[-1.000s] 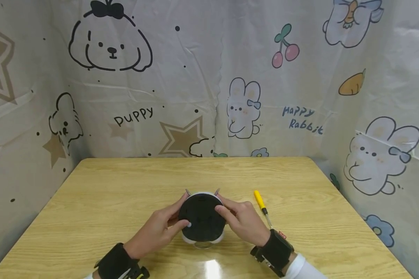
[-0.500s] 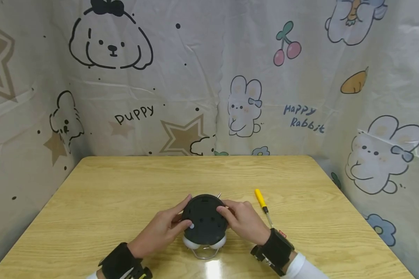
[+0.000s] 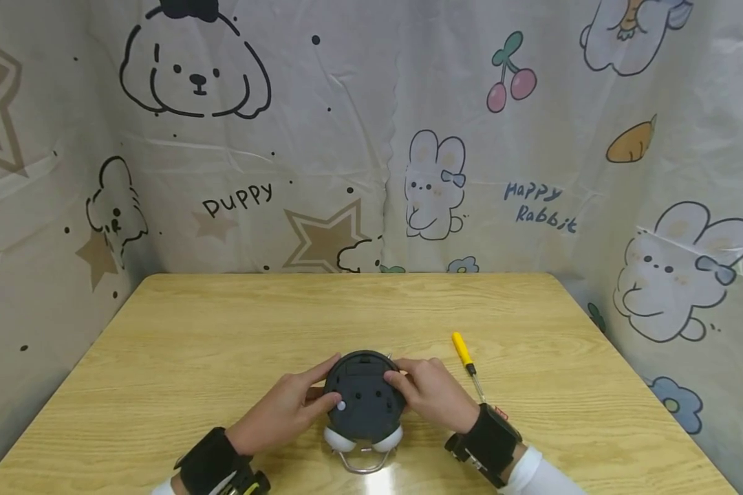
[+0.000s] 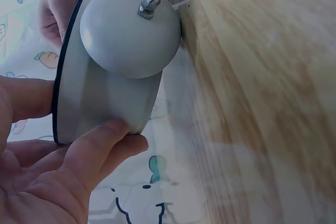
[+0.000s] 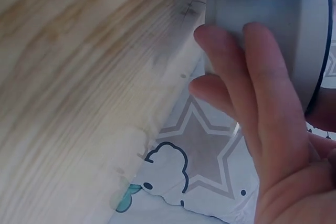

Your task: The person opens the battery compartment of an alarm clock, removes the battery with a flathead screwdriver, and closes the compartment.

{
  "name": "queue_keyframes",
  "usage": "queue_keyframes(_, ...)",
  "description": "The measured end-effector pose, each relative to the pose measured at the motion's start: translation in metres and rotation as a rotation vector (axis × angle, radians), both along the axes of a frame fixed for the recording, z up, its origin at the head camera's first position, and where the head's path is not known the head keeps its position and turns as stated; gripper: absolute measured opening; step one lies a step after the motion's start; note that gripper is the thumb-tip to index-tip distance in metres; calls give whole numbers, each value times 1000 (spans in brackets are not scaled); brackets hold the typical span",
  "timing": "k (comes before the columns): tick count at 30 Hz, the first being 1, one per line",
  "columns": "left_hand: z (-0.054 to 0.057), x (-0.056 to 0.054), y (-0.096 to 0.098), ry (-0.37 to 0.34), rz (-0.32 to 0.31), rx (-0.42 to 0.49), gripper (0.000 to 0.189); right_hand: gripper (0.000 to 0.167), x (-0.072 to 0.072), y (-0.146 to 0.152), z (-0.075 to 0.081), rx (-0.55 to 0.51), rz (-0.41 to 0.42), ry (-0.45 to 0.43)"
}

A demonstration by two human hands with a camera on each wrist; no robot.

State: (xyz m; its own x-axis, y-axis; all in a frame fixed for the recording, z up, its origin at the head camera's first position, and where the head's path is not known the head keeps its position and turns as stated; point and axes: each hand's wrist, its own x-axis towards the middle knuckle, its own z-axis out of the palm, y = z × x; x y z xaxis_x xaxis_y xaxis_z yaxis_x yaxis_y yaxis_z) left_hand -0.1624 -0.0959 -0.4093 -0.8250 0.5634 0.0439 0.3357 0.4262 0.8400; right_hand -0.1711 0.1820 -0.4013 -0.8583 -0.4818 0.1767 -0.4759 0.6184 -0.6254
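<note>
I see L hand (image 3: pixel 287 412) gripping twin-bell clock (image 3: pixel 367 412), L edge | R hand (image 3: pixel 436 397) same, R edge | bells (image 3: pixel 339 440) nearside btwn hands | screwdriver (image 3: pixel 464 354) just R of R grip

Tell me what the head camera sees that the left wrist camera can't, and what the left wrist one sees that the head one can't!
Only the head view shows the yellow-handled tool, the black wrist straps and the flat dark back of the clock.

Only the left wrist view shows the clock's pale side, with the left hand's fingertips on it.

Both show the clock, its bells, both hands, the table and the patterned cloth.
</note>
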Motion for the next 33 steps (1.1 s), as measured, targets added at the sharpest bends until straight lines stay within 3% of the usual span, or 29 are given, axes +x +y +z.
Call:
queue_keyframes(8, 1, 4, 4, -119, -4, 33, 67, 24, 1, -2, -1, 25, 2, -53)
queue_keyframes(18, 2, 7, 4, -118, 22, -15, 63, 27, 3, -2, -1, 37, 33, -97)
queue_keyframes(25, 2, 7, 4, -108, 0, -84, 64, 25, 3, -2, 0, 80, 52, -162)
queue_keyframes(33, 3, 6, 2, -115, -1, -80, 64, 27, 2, 0, 1, 71, 62, -181)
